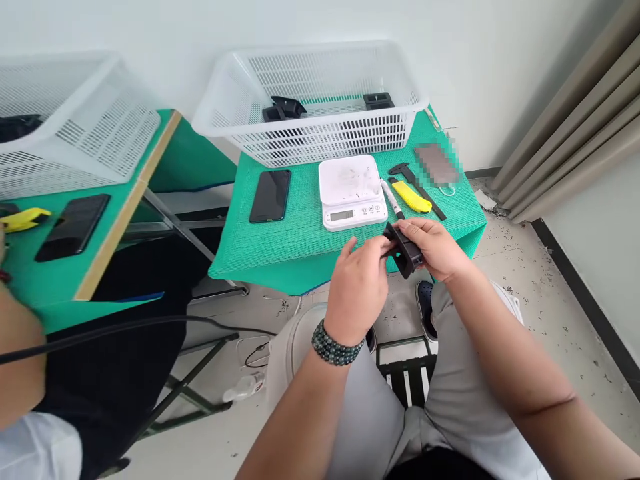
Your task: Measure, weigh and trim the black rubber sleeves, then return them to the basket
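Observation:
A black plastic part (407, 252) is held just off the table's front edge, above my lap. My right hand (434, 248) grips its right side, thumb on top. My left hand (359, 287), with a beaded bracelet on the wrist, is closed at the part's left side; its fingertips are partly hidden, and a thin dark item seems to show between them. Behind the part stands a white digital scale (351, 183) with nothing on its pan. A white pen (391, 199), a yellow cutter (411, 197) and a black caliper (434, 204) lie right of the scale.
A white basket (320, 130) with several black parts stands at the back of the green-covered table (270, 250). A phone (270, 195) lies left of the scale. At the left, a person's arm (20, 360) is beside another table with a basket (100, 133), phone and yellow cutter.

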The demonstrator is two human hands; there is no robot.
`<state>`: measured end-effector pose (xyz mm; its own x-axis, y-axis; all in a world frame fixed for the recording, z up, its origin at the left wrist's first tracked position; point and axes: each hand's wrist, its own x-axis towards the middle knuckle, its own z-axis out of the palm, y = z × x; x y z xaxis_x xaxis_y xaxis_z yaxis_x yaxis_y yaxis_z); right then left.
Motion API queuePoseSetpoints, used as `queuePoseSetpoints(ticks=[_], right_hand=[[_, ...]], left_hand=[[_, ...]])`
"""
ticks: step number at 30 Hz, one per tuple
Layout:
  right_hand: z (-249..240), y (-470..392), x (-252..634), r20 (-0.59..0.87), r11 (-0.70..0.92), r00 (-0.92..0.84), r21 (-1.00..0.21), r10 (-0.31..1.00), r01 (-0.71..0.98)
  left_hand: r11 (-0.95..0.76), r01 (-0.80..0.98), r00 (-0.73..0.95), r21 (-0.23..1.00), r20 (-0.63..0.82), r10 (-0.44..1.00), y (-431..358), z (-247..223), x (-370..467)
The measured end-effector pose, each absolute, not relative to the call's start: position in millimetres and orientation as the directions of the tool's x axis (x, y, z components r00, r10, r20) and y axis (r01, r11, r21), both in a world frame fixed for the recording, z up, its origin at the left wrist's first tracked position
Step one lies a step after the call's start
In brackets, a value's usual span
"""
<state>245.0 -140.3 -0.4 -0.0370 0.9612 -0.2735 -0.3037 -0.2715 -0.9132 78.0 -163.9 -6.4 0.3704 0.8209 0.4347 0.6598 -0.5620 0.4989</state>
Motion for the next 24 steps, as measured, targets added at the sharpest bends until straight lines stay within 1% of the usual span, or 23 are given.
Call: queuePoseSetpoints(ticks=[2,4,6,7,8,9,10,12,14,16,17,19,20,21,22,23,24], right_hand=[[1.4,-134.4,247.9,-0.235,-0.215,0.009,-0.903,0.972,-0.371],[4.4,-129.7,252.4,-0.186,-0.139,0.064,-0.886,0.980,-0.442],[6.1,-128.1,256.2,-0.153,-0.090,0.099,-0.879,0.983,-0.468],[6.0,-128.7,257.1,-0.149,-0.083,0.111,-0.885,0.983,-0.458],[5.4,-130.0,257.1,-0.147,-0.081,0.121,-0.897,0.982,-0.434],[4.6,-131.8,256.3,-0.139,-0.076,0.134,-0.914,0.981,-0.399],[4.0,-133.9,255.2,-0.118,-0.058,0.149,-0.933,0.982,-0.354],[4.4,-138.5,253.5,-0.040,0.005,0.178,-0.970,0.983,-0.244],[6.6,-142.1,254.5,0.047,0.076,0.198,-0.987,0.979,-0.141],[8.3,-143.8,257.9,0.097,0.122,0.237,-0.988,0.967,-0.093],[8.1,-143.7,259.8,0.102,0.133,0.273,-0.986,0.957,-0.100],[5.6,-141.9,262.4,0.061,0.136,0.367,-0.974,0.928,-0.182],[3.6,-140.6,262.7,0.017,0.126,0.404,-0.961,0.914,-0.244],[1.6,-139.3,262.4,-0.040,0.106,0.428,-0.944,0.903,-0.312],[0.0,-138.3,261.5,-0.105,0.075,0.433,-0.923,0.895,-0.378],[-1.2,-137.7,260.1,-0.169,0.037,0.424,-0.899,0.890,-0.436],[-1.7,-137.7,258.4,-0.223,0.000,0.408,-0.878,0.885,-0.479]], left_hand=[[-0.488,0.706,0.265,0.513,0.448,0.854,-156.5,-7.9,72.0],[-0.432,0.716,0.153,0.549,0.479,0.864,-150.3,-9.2,65.3],[-0.430,0.650,0.028,0.626,0.546,0.837,-149.2,-11.2,62.0],[-0.462,0.587,-0.033,0.664,0.590,0.807,-151.6,-12.6,62.9],[-0.518,0.513,-0.051,0.684,0.627,0.778,-156.0,-14.0,65.5],[-0.576,0.463,-0.015,0.674,0.656,0.755,-162.1,-15.3,69.6],[-0.621,0.443,0.077,0.647,0.663,0.745,-169.4,-16.2,74.8],[-0.640,0.440,0.197,0.630,0.628,0.753,-184.5,-16.2,85.8],[-0.579,0.437,0.235,0.688,0.534,0.812,-194.7,-14.2,93.7],[-0.487,0.433,0.259,0.758,0.413,0.873,-195.1,-12.3,94.6],[-0.442,0.437,0.271,0.784,0.353,0.895,-191.1,-12.2,92.1],[-0.371,0.458,0.261,0.808,0.277,0.925,-175.5,-13.7,81.2],[-0.336,0.439,0.210,0.833,0.268,0.940,-164.8,-15.0,73.4],[-0.317,0.405,0.120,0.857,0.295,0.948,-153.0,-16.3,64.4],[-0.316,0.386,-0.016,0.867,0.349,0.937,-140.5,-17.2,55.0],[-0.350,0.382,-0.173,0.855,0.438,0.882,-128.0,-17.6,45.6],[-0.413,0.395,-0.312,0.820,0.543,0.779,-115.8,-17.4,37.0]])
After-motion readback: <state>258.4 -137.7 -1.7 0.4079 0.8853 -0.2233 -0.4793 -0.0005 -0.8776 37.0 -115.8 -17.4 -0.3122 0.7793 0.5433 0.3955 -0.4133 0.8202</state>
